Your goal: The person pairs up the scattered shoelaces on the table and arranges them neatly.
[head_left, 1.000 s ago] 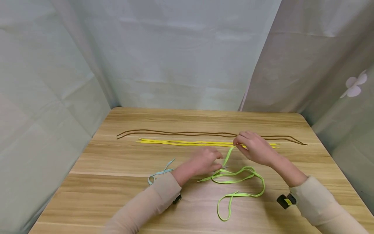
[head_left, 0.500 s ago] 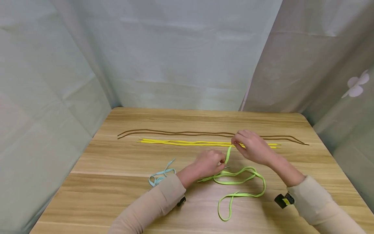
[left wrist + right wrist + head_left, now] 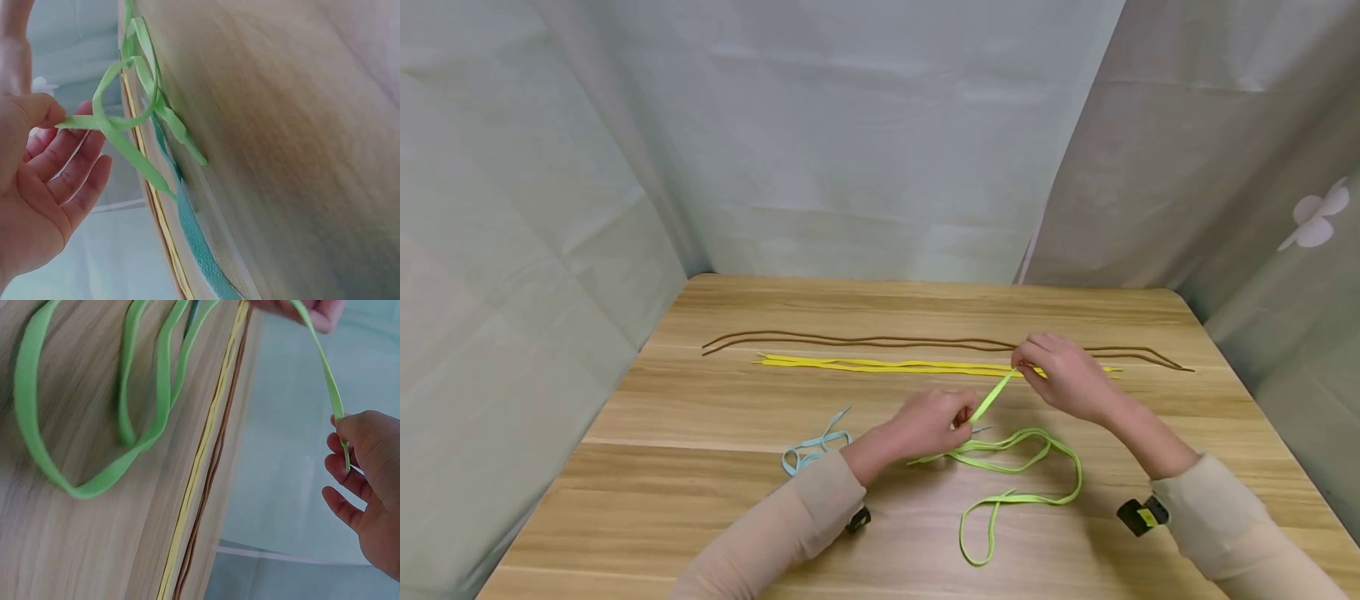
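A flat lime-green shoelace [image 3: 1037, 499] lies in loose loops on the table, with one stretch raised between both hands. My left hand [image 3: 936, 421] pinches that stretch between thumb and index finger; in the left wrist view the other fingers of the hand [image 3: 53, 169] are loosely bent, and a loop of the lace [image 3: 134, 156] hangs beside them. Farther right, my right hand [image 3: 1063, 375] pinches the lace near its tip. The right wrist view shows the tip poking out below the thumb of this hand [image 3: 375, 469], the piece above it pulled straight.
A light blue shoelace [image 3: 197, 240] lies bunched by the left forearm, its tip showing beyond the left hand. Two yellow laces [image 3: 797, 362] stretch across the wooden table [image 3: 662, 500], partly behind the right hand. Beyond them run two brown laces [image 3: 775, 332]. Curtains surround the table.
My left fingers have closed on the green lace. My right hand has moved slightly right with the lace end, and the piece between the hands now slants and looks straighter.
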The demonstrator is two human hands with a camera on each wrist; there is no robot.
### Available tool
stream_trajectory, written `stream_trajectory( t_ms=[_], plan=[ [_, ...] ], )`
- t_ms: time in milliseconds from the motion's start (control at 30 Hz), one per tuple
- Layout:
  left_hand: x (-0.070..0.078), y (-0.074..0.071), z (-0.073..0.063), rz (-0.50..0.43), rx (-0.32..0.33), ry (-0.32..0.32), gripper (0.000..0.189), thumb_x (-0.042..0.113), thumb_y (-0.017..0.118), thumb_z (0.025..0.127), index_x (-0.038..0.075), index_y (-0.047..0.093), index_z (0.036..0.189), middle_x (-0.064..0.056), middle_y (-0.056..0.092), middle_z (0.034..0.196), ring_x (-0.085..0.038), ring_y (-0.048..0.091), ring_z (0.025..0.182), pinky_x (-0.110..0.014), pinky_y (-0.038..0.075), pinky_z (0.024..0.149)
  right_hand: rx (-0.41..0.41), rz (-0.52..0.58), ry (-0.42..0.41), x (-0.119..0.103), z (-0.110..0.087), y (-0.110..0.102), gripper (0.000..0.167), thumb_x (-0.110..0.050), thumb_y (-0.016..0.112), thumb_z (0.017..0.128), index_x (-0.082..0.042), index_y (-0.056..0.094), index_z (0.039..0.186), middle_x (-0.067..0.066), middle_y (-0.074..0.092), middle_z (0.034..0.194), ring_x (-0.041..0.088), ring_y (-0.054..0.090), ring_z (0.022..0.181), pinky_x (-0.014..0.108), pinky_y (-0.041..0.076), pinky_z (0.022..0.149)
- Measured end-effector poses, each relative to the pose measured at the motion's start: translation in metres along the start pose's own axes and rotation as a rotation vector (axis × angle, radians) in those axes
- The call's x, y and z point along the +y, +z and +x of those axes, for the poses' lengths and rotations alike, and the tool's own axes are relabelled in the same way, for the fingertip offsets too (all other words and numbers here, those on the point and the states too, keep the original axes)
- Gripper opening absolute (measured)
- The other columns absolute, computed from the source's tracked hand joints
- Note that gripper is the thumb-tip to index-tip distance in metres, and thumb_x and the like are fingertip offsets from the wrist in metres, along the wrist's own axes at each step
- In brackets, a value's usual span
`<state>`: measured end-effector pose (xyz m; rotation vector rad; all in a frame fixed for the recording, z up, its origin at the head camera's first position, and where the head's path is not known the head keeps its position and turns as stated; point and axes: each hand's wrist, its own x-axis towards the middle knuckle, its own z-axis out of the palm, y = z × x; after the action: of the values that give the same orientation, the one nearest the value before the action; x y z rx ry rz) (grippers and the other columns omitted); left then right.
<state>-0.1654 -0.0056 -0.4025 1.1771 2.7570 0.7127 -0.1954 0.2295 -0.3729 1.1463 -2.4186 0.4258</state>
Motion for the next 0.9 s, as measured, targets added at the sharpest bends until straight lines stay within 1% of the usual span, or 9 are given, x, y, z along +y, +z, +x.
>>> stream_trajectory(
  t_ms=[100,200,267,433,533,667,767,900],
  plan=[
    [0.0,-0.003,-0.003,-0.044,-0.006,-0.011,0.009,0.011,0.058,0.081,0.015,0.057,0.089,0.012,0.059,0.074,0.0,0.05,0.063,-0.014,0.039,0.057,0.002,-0.007,0.009,0.004,-0.005,0.0,0.02,0.002,0.072,0.072,-0.009,0.061,0.084,-0.001,0.059,0.08,0.013,0.054,0.071,0.031,0.045,0.059],
    [-0.001,-0.005,-0.008,-0.064,-0.013,-0.019,0.015,0.011,0.058,0.083,0.015,0.061,0.097,0.011,0.063,0.078,0.002,0.052,0.068,-0.013,0.041,0.063,0.003,-0.009,0.011,0.008,-0.01,-0.001,0.023,0.004,0.073,0.07,-0.009,0.061,0.084,-0.001,0.058,0.079,0.012,0.054,0.07,0.031,0.046,0.059],
    [-0.002,-0.006,-0.011,-0.076,-0.018,-0.025,0.016,0.012,0.058,0.084,0.014,0.063,0.099,0.01,0.064,0.079,0.003,0.053,0.068,-0.013,0.041,0.064,0.001,-0.012,0.011,0.01,-0.014,-0.002,0.024,0.005,0.073,0.069,-0.008,0.061,0.085,-0.001,0.058,0.079,0.012,0.053,0.069,0.031,0.045,0.059],
    [-0.008,-0.011,-0.023,-0.097,-0.033,-0.053,0.008,0.016,0.059,0.087,0.016,0.066,0.09,0.014,0.059,0.069,0.002,0.048,0.06,-0.014,0.039,0.057,0.003,-0.039,0.035,0.018,-0.025,-0.006,0.024,0.004,0.074,0.069,-0.009,0.061,0.084,-0.002,0.057,0.078,0.012,0.053,0.068,0.031,0.045,0.058],
    [-0.012,-0.014,-0.031,-0.096,-0.029,-0.044,0.006,0.017,0.06,0.087,0.016,0.066,0.086,0.015,0.057,0.064,0.003,0.047,0.057,-0.014,0.038,0.056,0.005,-0.054,0.059,0.023,-0.033,-0.008,0.024,0.003,0.074,0.068,-0.009,0.061,0.084,-0.002,0.058,0.078,0.012,0.053,0.069,0.032,0.046,0.058],
    [-0.015,-0.018,-0.04,-0.121,-0.027,-0.042,0.006,0.016,0.061,0.087,0.015,0.066,0.085,0.012,0.059,0.063,0.004,0.044,0.054,-0.014,0.037,0.052,0.003,-0.058,0.087,0.029,-0.043,-0.011,0.026,0.004,0.075,0.066,-0.009,0.06,0.084,-0.002,0.057,0.078,0.012,0.053,0.07,0.032,0.046,0.058],
    [-0.015,-0.021,-0.047,-0.145,-0.034,-0.06,0.008,0.017,0.06,0.088,0.013,0.067,0.086,0.009,0.061,0.064,0.004,0.043,0.053,-0.015,0.036,0.051,0.009,-0.059,0.101,0.033,-0.049,-0.013,0.027,0.004,0.075,0.066,-0.008,0.06,0.084,-0.002,0.057,0.078,0.012,0.052,0.071,0.032,0.046,0.058],
    [-0.017,-0.026,-0.054,-0.133,-0.031,-0.072,0.008,0.017,0.061,0.088,0.012,0.068,0.087,0.01,0.059,0.063,0.003,0.042,0.053,-0.015,0.035,0.05,0.018,-0.063,0.12,0.037,-0.056,-0.015,0.027,0.006,0.074,0.065,-0.007,0.059,0.084,-0.002,0.057,0.078,0.013,0.052,0.071,0.033,0.046,0.058]
  ],
)
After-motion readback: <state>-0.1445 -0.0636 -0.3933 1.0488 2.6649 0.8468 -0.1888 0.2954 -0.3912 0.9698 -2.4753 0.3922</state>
